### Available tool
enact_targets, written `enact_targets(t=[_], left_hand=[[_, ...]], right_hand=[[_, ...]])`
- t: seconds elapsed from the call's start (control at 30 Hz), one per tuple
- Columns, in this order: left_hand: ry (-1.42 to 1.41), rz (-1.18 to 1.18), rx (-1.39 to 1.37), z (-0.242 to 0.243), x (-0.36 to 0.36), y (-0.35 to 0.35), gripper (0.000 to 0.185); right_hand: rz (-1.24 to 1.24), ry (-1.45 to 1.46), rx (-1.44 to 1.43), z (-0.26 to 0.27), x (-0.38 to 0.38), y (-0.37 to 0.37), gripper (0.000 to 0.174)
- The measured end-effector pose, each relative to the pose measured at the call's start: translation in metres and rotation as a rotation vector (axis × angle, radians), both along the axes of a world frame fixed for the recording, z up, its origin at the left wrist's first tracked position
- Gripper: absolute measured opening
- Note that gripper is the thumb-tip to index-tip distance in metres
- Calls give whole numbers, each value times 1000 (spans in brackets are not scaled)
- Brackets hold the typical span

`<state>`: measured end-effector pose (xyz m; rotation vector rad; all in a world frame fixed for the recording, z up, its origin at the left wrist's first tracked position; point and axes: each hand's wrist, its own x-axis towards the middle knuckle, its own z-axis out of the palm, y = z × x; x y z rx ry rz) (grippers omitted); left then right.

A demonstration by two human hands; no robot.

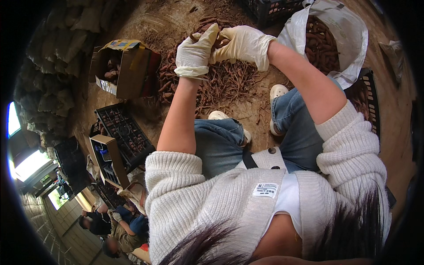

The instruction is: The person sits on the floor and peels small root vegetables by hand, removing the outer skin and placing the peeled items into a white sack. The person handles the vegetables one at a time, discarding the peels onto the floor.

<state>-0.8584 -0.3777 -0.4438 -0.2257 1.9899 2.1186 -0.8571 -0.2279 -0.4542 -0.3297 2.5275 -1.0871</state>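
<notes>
My left hand (196,51), in a pale rubber glove, closes its fingers on a reddish-brown sweet potato (222,42), which runs across to the other hand. My right hand (243,44), gloved alike, has thumb and fingers on that same root from the right. The fingers hide much of the root, so its full shape cannot be told. Both hands are above a spread pile of thin sweet potatoes and stringy roots (232,79) lying on the dirt-covered floor.
An open cardboard box (132,71) with roots stands left. A white woven sack (351,39) of sweet potatoes is right, a black plastic crate (265,11) behind. A filled black crate (122,132) and small cardboard box (124,170) stand lower left. Two people sit at far lower left.
</notes>
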Motion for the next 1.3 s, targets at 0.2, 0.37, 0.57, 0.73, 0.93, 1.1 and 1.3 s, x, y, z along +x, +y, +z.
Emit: enact_targets(t=[0.2, 0.37, 0.57, 0.73, 0.93, 1.1, 1.3], left_hand=[[-88, -292, -482, -7, -6, -14, 50], [-329, -207, 115, -13, -8, -21, 35], [-525, -230, 566, -18, -12, -27, 26], [-646, -492, 898, -18, -17, -33, 32], [-545, -208, 738, -20, -15, -29, 27], [-565, -195, -10, -16, -7, -24, 43], [-504, -795, -466, -25, 8, -15, 20]], right_hand=[[191, 207, 171, -7, -1, 3, 50], [129, 219, -242, -17, -2, -6, 45], [84, 311, -349, -2, 13, -4, 39], [53, 525, -282, 9, 15, -7, 33], [-316, -20, -847, 15, 11, -2, 30], [-351, -472, -1267, 26, -2, 21, 36], [-437, -416, -1357, 15, -6, 17, 31]])
